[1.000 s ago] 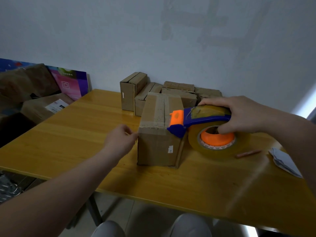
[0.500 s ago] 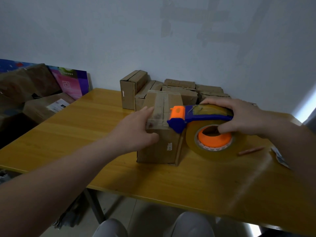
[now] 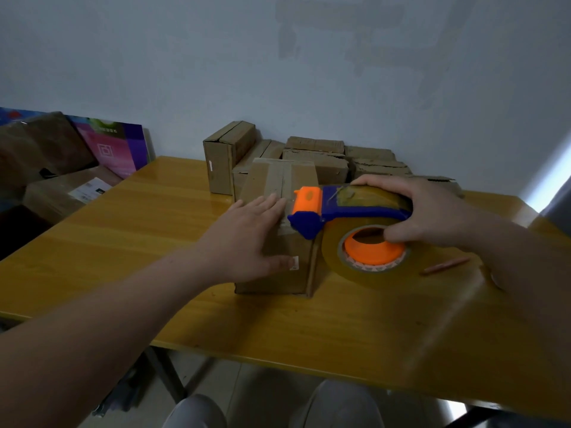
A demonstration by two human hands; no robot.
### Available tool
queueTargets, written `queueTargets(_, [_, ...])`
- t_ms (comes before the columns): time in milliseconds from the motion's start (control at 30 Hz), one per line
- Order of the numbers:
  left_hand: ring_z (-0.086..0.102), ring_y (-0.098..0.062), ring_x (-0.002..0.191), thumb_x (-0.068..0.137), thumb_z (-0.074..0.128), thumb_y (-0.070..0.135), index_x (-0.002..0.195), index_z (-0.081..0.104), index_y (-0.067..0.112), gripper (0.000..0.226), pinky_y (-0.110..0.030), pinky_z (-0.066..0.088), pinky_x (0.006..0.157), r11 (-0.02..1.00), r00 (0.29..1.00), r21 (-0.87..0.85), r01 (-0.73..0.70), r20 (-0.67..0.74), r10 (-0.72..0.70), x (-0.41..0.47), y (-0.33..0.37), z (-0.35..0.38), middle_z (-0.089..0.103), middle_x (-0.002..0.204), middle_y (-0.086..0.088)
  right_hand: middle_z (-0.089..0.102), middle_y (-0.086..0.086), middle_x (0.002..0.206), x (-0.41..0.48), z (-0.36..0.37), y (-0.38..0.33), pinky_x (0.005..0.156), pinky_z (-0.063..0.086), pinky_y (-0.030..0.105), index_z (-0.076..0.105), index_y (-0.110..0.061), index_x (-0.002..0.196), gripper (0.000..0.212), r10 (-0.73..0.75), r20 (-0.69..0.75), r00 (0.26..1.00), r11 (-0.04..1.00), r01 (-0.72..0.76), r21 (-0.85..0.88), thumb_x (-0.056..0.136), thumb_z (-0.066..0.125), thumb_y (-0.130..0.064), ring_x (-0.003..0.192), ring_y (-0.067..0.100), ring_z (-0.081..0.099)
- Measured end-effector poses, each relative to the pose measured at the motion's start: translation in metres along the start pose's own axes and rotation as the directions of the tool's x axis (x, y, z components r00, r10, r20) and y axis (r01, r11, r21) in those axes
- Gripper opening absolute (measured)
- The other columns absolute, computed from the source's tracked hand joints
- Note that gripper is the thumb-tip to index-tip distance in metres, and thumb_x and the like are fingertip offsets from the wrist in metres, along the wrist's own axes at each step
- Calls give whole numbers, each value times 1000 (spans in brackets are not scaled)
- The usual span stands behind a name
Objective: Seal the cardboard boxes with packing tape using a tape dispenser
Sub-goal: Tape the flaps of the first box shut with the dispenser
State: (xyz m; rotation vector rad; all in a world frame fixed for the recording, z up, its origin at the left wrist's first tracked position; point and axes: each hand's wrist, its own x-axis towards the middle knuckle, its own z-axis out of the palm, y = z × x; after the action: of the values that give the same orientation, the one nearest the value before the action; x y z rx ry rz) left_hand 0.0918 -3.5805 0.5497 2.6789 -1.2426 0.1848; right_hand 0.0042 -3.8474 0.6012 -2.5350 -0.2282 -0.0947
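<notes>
A brown cardboard box (image 3: 278, 177) stands in the middle of the yellow table (image 3: 123, 236), with tape along its top seam. My left hand (image 3: 247, 236) lies flat over the box's near top edge, fingers straight on the top and thumb down the front face. My right hand (image 3: 414, 211) grips the blue and orange tape dispenser (image 3: 312, 211), thumb in the orange core of its big clear tape roll (image 3: 364, 273). The dispenser's orange head sits at the box's right top edge.
Several more cardboard boxes (image 3: 315, 162) are piled against the wall behind. A thin brown stick (image 3: 445, 266) lies right of the roll. Wrapped parcels (image 3: 55, 193) and a purple board (image 3: 114, 149) sit off the table's left side. My knees show below the front edge.
My left hand came in from the left, reached the box and now lies flat over its near top edge. The dispenser stayed at the box's right top edge.
</notes>
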Motion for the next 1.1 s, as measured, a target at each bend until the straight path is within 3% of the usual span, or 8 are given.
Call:
queueTargets(167, [9,-18,146,81,51,67,152,6,27,93,-37,4,116,998,1000,64,-20,-8,21,-3,0,1,11,160,-1,62,-18,92,0,-12,-3,55,53,21,27,-83,107,81,35,61,998,991,-27,-131,66,74,-33,75,2,62])
queueTargets(267, [9,-19,146,81,49,67,152,6,27,92,-39,5,117,995,1000,97,2,20,-4,-2,0,1,10,160,-1,61,-15,100,-10,-23,10,62,55,30,25,-79,112,86,69,60,996,974,-54,-221,72,77,-23,74,7,62])
queueTargets(467, [10,-20,146,76,42,72,152,7,26,95,-41,5,117,994,999,108,22,35,-25,-2,4,-2,12,160,-2,54,-18,113,-32,-26,30,55,41,13,23,-66,132,92,168,66,984,941,-140,-307,73,78,-21,80,3,59])
queueTargets(667, [4,-21,147,81,43,72,151,4,25,94,-52,-3,115,972,996,225,71,38,-81,4,12,-3,7,160,-3,51,-19,99,-26,-8,30,46,41,8,12,-74,116,93,131,60,990,949,-108,-297,77,76,-21,68,4,58])
queueTargets(767, [4,-17,147,83,50,66,152,4,22,94,-43,-2,115,983,999,180,36,21,-41,5,18,0,6,160,-1,55,-12,107,-25,-2,30,50,45,10,15,-72,118,91,111,33,993,962,-99,-256,75,77,-21,76,6,60])
queueTargets(900, [4,-15,146,86,58,54,152,5,23,90,-27,-2,109,992,997,104,-69,23,67,10,23,0,6,160,2,52,-18,104,-24,14,26,53,46,9,23,-70,119,87,68,32,997,991,-63,-120,74,77,-19,77,-2,60])
queueTargets(967, [10,-15,146,86,61,51,153,8,23,90,-25,3,109,993,996,80,-92,26,90,11,23,-1,10,160,2,52,-17,101,-20,24,25,52,44,6,24,-63,125,85,37,42,998,997,-34,-70,74,76,-19,79,-10,57])
queueTargets(1100, [20,-15,144,82,65,51,153,9,25,93,-30,21,112,990,994,96,-107,27,105,6,19,-2,15,159,3,54,-14,100,-19,30,23,53,45,7,24,-59,130,84,18,47,999,998,-15,-62,76,75,-20,79,-6,58])
